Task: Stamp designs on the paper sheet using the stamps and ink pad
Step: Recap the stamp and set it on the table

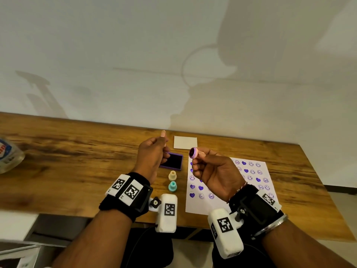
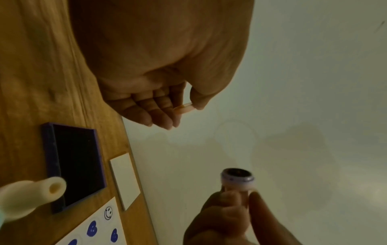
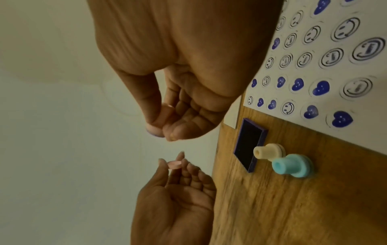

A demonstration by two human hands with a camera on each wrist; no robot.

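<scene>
Right hand (image 3: 178, 99) pinches what looks like a pink stamp (image 3: 156, 127).

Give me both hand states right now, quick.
Left hand: closed, pinching a small pink cap between thumb and fingertips.
Right hand: closed, gripping the pink stamp, lifted off the paper sheet.

A wooden table (image 1: 77, 161) with dark grain stands against a plain pale wall (image 1: 116, 55) marked by soft shadows, with grey floor (image 1: 343, 206) at right.
</scene>
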